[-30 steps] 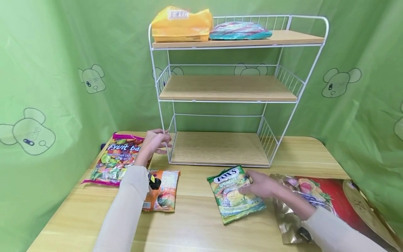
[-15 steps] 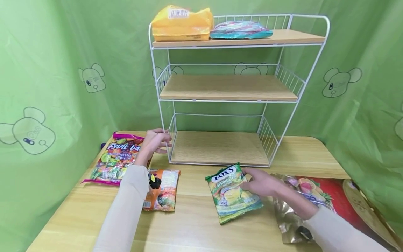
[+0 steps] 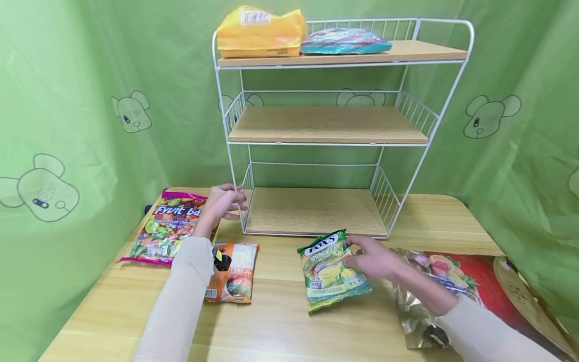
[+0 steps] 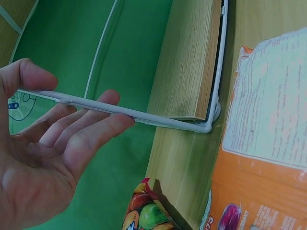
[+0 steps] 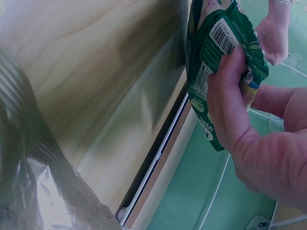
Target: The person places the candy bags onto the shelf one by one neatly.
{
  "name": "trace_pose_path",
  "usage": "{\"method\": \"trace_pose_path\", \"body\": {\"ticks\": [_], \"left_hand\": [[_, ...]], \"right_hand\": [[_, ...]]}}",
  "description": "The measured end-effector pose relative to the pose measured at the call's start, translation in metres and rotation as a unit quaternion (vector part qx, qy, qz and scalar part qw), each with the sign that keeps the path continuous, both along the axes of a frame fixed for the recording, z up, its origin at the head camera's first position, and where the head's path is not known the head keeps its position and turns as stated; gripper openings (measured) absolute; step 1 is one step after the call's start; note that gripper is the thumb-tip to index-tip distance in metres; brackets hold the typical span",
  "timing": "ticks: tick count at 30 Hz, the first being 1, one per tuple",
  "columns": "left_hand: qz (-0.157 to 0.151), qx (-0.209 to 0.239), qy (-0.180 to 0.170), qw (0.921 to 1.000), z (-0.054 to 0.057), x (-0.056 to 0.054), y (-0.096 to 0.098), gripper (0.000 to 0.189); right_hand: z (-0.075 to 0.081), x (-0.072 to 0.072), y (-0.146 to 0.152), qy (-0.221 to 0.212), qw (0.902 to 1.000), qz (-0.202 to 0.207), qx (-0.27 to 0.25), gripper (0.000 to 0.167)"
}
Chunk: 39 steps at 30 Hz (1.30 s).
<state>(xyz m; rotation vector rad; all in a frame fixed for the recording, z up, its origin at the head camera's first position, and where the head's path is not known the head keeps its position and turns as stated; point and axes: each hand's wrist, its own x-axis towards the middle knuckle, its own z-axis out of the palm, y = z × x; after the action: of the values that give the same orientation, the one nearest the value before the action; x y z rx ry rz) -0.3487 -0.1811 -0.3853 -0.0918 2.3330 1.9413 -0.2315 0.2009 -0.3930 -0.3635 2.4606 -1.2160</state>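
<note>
Fox's packet: held by the right hand at its right edge, in front of the bottom shelf. The packet is pinched, with the thumb laid on the printed face and a finger seen across the barcode side in the right wrist view. It is tilted, its lettering turned toward the head camera; whether its lower edge is touching the worktop cannot be told.

Left hand: clasped on the left front post of the white wire rack. In the left wrist view the post is seen gripped between the thumb and the fingers, near its lower corner.

Left side of worktop: a Fyvit bag is laid flat, partly covered by the left forearm. An orange packet is placed in front of the rack's left corner, its left part hidden by the sleeve and a black wrist device.

Right side of worktop: a large red and gold bag is laid flat, crossed by the right forearm.

Top shelf: a yellow packet is stood at the left end, and a blue and white packet is laid just beside it. The rack is backed by a green curtain printed with mouse-like heads.
</note>
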Motion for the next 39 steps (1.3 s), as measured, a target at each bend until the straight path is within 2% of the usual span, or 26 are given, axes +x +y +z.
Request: {"method": "trace_pose_path", "body": {"ticks": [6, 13, 18, 21, 28, 34, 39], "left_hand": [[0.003, -0.002, 0.004, 1.0000, 0.000, 0.000, 0.000, 0.039], [0.005, -0.007, 0.001, 1.0000, -0.002, 0.002, 0.000, 0.041], [0.008, -0.001, 0.002, 1.0000, -0.002, 0.003, 0.000, 0.040], [0.008, 0.000, 0.007, 0.9999, -0.001, 0.003, -0.001, 0.041], [0.005, -0.001, 0.003, 1.0000, -0.001, 0.002, -0.001, 0.042], [0.005, 0.002, 0.005, 1.0000, -0.001, 0.002, -0.002, 0.042], [0.005, 0.006, 0.001, 1.0000, -0.001, 0.000, -0.001, 0.043]], "right_hand": [[0.002, -0.001, 0.001, -0.051, 0.9978, -0.022, -0.038, 0.066], [0.014, -0.002, -0.001, -0.073, 0.9945, -0.033, -0.068, 0.056], [0.034, -0.005, -0.003, -0.059, 0.9948, -0.023, -0.080, 0.047], [0.050, -0.007, -0.004, -0.043, 0.9970, -0.017, -0.062, 0.049], [0.095, -0.009, -0.001, -0.004, 0.9996, -0.018, -0.022, 0.065], [0.140, -0.007, 0.001, 0.044, 0.9988, -0.023, -0.001, 0.060], [0.173, -0.003, 0.004, 0.074, 0.9958, -0.051, 0.017, 0.062]]}}
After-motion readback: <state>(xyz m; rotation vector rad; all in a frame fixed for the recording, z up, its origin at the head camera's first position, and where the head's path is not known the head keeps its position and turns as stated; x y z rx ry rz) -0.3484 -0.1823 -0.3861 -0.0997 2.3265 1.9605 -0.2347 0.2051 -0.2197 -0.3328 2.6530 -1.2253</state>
